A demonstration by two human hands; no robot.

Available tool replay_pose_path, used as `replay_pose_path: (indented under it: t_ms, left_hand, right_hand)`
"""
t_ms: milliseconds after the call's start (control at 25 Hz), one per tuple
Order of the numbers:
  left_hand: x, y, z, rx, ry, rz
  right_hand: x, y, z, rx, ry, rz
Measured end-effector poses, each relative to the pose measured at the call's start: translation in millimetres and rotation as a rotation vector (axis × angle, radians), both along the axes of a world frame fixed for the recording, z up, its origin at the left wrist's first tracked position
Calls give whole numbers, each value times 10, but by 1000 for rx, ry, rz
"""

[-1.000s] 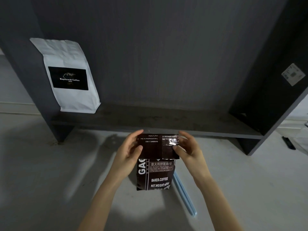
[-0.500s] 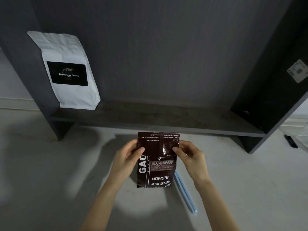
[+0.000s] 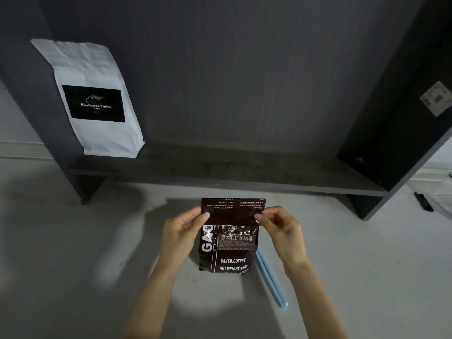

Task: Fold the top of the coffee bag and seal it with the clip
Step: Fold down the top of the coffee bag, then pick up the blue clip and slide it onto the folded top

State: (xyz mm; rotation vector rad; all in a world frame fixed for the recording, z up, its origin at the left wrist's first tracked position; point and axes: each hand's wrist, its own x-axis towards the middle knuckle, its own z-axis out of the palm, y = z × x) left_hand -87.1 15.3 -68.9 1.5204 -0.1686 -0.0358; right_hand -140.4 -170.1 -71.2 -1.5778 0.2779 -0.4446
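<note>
A dark brown coffee bag with white lettering stands upright on the pale floor. Its top flap is folded forward over the front, with upside-down print showing. My left hand pinches the flap's left edge and my right hand pinches its right edge. A long light-blue clip lies on the floor just right of the bag, partly hidden behind it, untouched.
A white coffee bag with a black label leans at the left end of a low dark shelf. Dark shelf panels rise on both sides. A black object lies at the far right.
The folded flap has slid lower down the bag's front and both hands moved down with it. The camera view shifted slightly.
</note>
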Motion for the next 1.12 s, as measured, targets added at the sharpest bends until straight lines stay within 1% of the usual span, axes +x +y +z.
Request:
replay_pose_path:
  t_ms: [280,440,600,720,760,800,880,920,1120]
  left_hand:
    - [16,22,16,27,5,-97]
    - [22,11,47,94,-60,-136]
    - [26,-14,51,70,-68,-160]
    - [5,-16,47,44,-67,-198]
    - [-3,-16,44,38,-68,-194]
    - [-8,-16,41,38,-71,-189]
    - [-12,-31,43,42,-80,-184]
    - [-13,-38,42,41,-84,-181]
    - [-10,-53,32,33,-83,-173]
  right_hand:
    - [-13,-21,-5,-12,47,-11]
    - [-29,-27,27,-17,33,23]
    - [-80,-25,42,-19,23,89]
    - [-124,-119,-53,-37,58,42]
    - [-144,-156,-117,-101,101,5]
    - [-169,-186,-204,-207,168,-28]
    - [-243,-210,-408,-411,331,-52]
    - [-276,-205,-505,-469,398,-49]
    - [-311,-118,-690,-593,547,-22]
